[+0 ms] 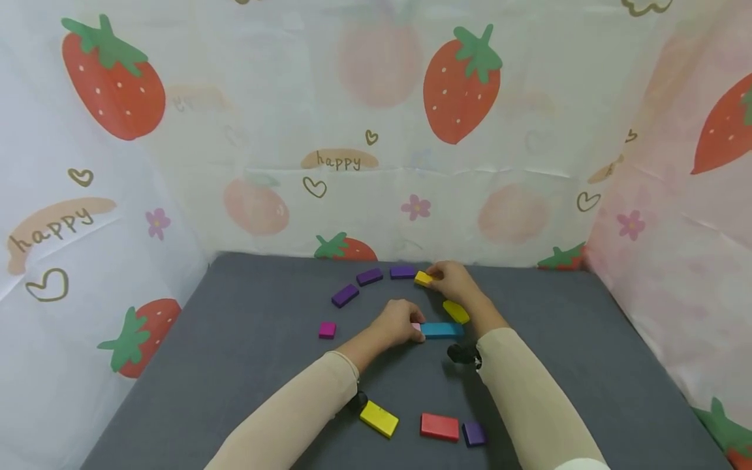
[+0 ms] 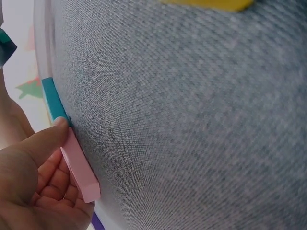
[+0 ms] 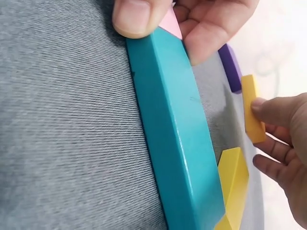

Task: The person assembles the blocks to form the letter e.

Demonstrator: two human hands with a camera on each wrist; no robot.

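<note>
My left hand (image 1: 395, 321) grips a pink block (image 2: 82, 165) between thumb and fingers, its thumb at the seam with a long blue block (image 1: 443, 331). Pink and blue lie end to end on the grey cloth. Farther back, my right hand (image 1: 457, 284) pinches a small yellow block (image 3: 251, 108) between thumb and fingers. The yellow block's far end is close to a purple block (image 1: 403, 272). Another yellow block (image 1: 455, 312) lies below the right hand, near the blue block's right end.
Two more purple blocks, one (image 1: 369, 277) and another (image 1: 344, 296), curve leftward at the back. A magenta block (image 1: 327, 330) sits at left. Nearer me lie a yellow block (image 1: 378, 419), a red block (image 1: 439, 427) and a small purple block (image 1: 474, 433). Strawberry-print cloth (image 1: 352, 215) walls the table.
</note>
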